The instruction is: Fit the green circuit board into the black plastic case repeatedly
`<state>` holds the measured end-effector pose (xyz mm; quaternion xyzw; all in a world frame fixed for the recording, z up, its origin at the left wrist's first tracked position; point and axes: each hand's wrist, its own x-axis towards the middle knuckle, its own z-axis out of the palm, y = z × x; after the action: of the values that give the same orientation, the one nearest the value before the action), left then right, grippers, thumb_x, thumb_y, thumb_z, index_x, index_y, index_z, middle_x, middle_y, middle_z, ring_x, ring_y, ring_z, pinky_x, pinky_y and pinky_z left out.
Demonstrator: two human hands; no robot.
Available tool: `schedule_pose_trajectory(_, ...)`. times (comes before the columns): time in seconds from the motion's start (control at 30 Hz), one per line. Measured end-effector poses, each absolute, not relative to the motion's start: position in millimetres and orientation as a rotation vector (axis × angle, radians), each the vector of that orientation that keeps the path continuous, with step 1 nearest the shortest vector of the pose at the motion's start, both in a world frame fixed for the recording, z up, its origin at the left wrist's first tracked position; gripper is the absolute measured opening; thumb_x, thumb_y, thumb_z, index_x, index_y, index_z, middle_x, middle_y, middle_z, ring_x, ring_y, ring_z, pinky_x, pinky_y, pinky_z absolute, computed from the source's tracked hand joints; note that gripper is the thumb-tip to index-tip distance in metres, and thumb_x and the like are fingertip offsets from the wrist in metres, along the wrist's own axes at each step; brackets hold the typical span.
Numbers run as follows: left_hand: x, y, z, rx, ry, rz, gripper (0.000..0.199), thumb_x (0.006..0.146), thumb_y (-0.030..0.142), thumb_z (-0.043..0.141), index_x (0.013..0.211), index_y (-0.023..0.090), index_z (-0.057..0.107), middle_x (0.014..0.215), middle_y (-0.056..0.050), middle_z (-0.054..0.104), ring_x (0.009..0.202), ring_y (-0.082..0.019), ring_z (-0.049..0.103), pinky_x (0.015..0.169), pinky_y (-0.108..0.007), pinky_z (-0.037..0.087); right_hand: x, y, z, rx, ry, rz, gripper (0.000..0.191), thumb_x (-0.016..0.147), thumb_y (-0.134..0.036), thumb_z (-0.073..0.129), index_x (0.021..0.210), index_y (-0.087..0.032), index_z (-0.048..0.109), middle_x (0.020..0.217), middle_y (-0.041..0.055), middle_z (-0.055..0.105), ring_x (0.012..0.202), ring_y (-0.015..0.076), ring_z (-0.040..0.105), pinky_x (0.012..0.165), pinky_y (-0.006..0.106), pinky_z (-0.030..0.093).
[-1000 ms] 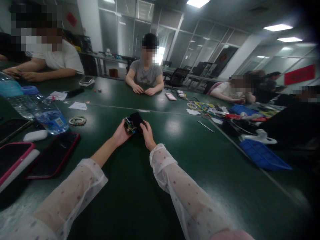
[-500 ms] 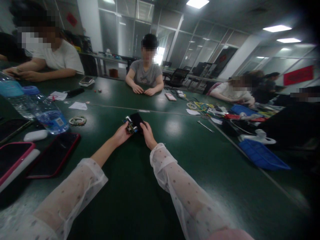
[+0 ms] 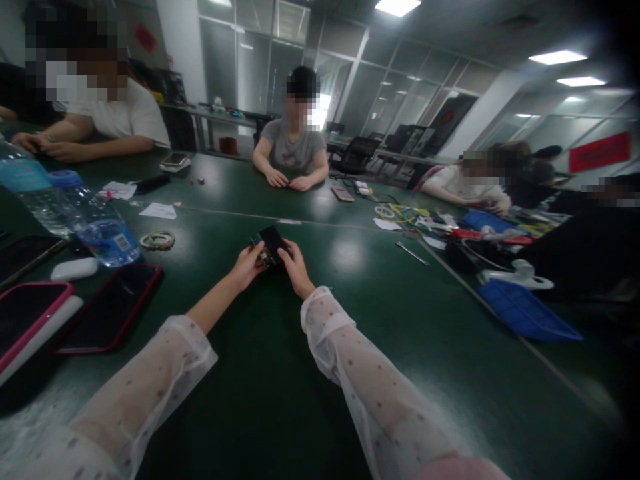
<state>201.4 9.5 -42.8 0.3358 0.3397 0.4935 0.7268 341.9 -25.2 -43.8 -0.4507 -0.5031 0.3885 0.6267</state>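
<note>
My left hand (image 3: 246, 269) is closed on a small circuit board (image 3: 257, 239) with metal parts along its edge. A flat black rectangular panel (image 3: 272, 241), which looks like a small screen, lies over most of the board. My right hand (image 3: 298, 268) grips the panel's right side, thumb on its top face. Both pieces are held together just above the green table (image 3: 260, 373). The panel hides much of the board, and the fingers underneath are out of sight, so I cannot tell whether the two are joined.
To the left are water bottles (image 3: 107, 230), a red-edged phone (image 3: 113, 310), a white case (image 3: 75, 269) and a bracelet (image 3: 157, 240). On the right lie a wrench (image 3: 413, 253), tangled cables (image 3: 407, 215) and a blue tray (image 3: 525, 310). A person (image 3: 295, 143) sits opposite; others sit at both sides.
The black panel has moved left over the circuit board, covering more of it. Half a second ago more of the board's metal parts showed beside the panel. My left fingers have shifted along the board.
</note>
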Motion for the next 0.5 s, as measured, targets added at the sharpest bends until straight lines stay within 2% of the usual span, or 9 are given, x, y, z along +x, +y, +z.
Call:
schedule_pose_trajectory(0.13, 200.7, 8.7, -40.6, 0.705, 0.729, 1.061, 0.034, 0.086, 0.047, 0.057, 0.104, 0.018, 0.058, 0.095, -0.008, 0.066, 0.079, -0.018, 0.066, 0.074, -0.036, 0.054, 341.0, -25.0, -41.7, -1.053, -1.114, 0.945, 0.034, 0.076, -0.035, 0.064, 0.109, -0.026, 0.060, 0.103, -0.0002, 0.063, 0.095, 0.0158, 0.057, 0.089, 0.030, 0.045)
schedule_pose_trajectory(0.23, 199.3, 7.8, -38.8, 0.678, 0.678, 1.037, 0.032, 0.090, 0.046, 0.051, 0.108, 0.020, 0.057, 0.097, -0.007, 0.066, 0.079, -0.018, 0.065, 0.075, -0.036, 0.053, 342.5, -22.2, -39.3, -1.012, -0.942, 1.168, 0.026, 0.075, -0.034, 0.064, 0.100, -0.025, 0.061, 0.089, -0.0029, 0.063, 0.083, 0.0144, 0.059, 0.076, 0.027, 0.049)
schedule_pose_trajectory(0.37, 199.0, 4.1, -34.8, 0.727, 0.608, 1.045, 0.035, 0.086, 0.037, 0.060, 0.118, 0.026, 0.052, 0.105, -0.005, 0.064, 0.080, -0.015, 0.065, 0.079, -0.035, 0.053, 345.4, -20.5, -33.3, -0.828, -0.569, 1.486, 0.008, 0.080, -0.029, 0.056, 0.082, -0.022, 0.058, 0.078, -0.0020, 0.064, 0.076, 0.0143, 0.060, 0.066, 0.026, 0.053)
schedule_pose_trajectory(0.5, 199.4, 1.0, -32.3, 0.783, 0.590, 1.033, 0.049, 0.083, 0.034, 0.066, 0.127, 0.030, 0.046, 0.108, -0.005, 0.063, 0.081, -0.015, 0.066, 0.082, -0.035, 0.053, 348.6, -22.8, -29.8, -0.709, -0.368, 1.628, 0.012, 0.084, -0.027, 0.050, 0.080, -0.019, 0.058, 0.078, 0.0013, 0.066, 0.074, 0.0142, 0.062, 0.064, 0.026, 0.055)
